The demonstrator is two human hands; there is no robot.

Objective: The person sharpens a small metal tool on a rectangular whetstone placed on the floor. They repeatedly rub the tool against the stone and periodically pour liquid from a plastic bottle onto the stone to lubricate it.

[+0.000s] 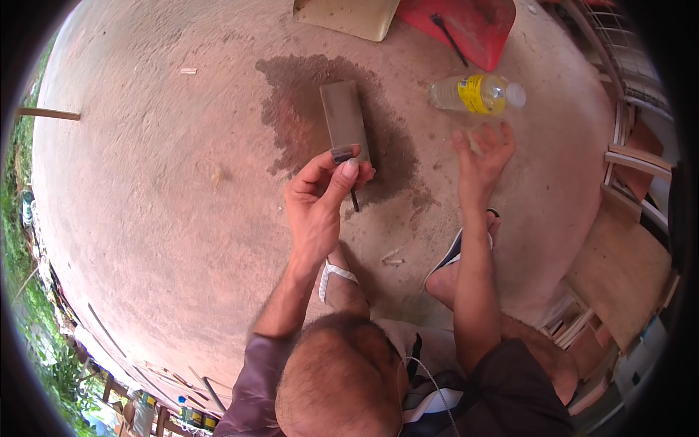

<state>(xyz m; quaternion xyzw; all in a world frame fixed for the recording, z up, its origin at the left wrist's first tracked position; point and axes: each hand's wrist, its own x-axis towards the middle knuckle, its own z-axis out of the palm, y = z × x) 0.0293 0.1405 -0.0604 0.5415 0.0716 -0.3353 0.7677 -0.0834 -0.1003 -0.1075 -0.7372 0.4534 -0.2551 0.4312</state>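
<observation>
My left hand [320, 188] pinches a small flat dark metal blade [341, 154] between thumb and fingers, just over the near end of a grey rectangular sharpening stone [341, 109]. A thin dark rod [354, 200] shows below those fingers; whether it belongs to the blade I cannot tell. The stone lies on a dark wet patch [291, 102] of the floor. To the right, my right hand [484, 160] is raised with its fingers apart and holds nothing. Just beyond its fingertips is a clear plastic bottle [445, 95] with a yellow label and white cap, lying on its side.
A red dustpan [480, 29] and a beige pan-like piece [349, 16] lie at the far edge, with a black-handled tool [450, 40] against the red one. Wooden boards [619, 255] stand along the right. My sandalled feet [341, 288] are close in front.
</observation>
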